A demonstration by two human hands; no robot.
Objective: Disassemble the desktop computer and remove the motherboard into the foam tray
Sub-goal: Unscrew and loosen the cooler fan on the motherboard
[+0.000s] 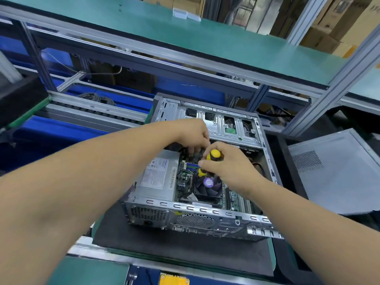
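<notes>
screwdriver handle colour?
Yellow and black: the screwdriver in the right hand, head view.

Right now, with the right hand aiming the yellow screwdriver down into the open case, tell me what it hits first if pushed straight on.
Probably the motherboard beside the CPU fan; the right hand hides the screwdriver tip, so depth is uncertain.

Bare galvanised metal case (pixel 197 219) (matt), glossy yellow plastic screwdriver handle (pixel 213 154), black foam mat (pixel 164 247).

PSU (pixel 158 177) left in case (pixel 185 217), fan (pixel 207 187) right of it, panel (pixel 337 171) right of case.
</notes>
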